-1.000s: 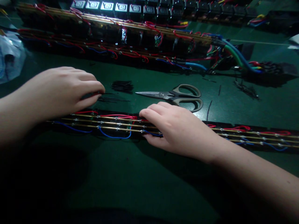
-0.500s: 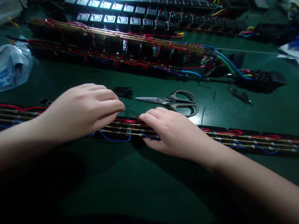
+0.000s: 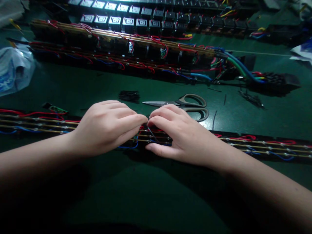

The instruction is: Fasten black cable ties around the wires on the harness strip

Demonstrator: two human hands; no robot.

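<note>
Head view: left hand (image 3: 109,130) near frame centre, fingertips pinched on thin dark strand (image 3: 152,133). Right hand (image 3: 182,136), right of centre, half curled over wired strip (image 3: 255,146) crossing mid-frame; cannot tell if gripping. Scissors (image 3: 158,103) partly hidden behind right hand.

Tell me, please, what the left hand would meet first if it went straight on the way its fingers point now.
Most likely the right hand: its bent fingers lie directly ahead of the left hand. Whether the two hands touch is hard to tell.
</note>
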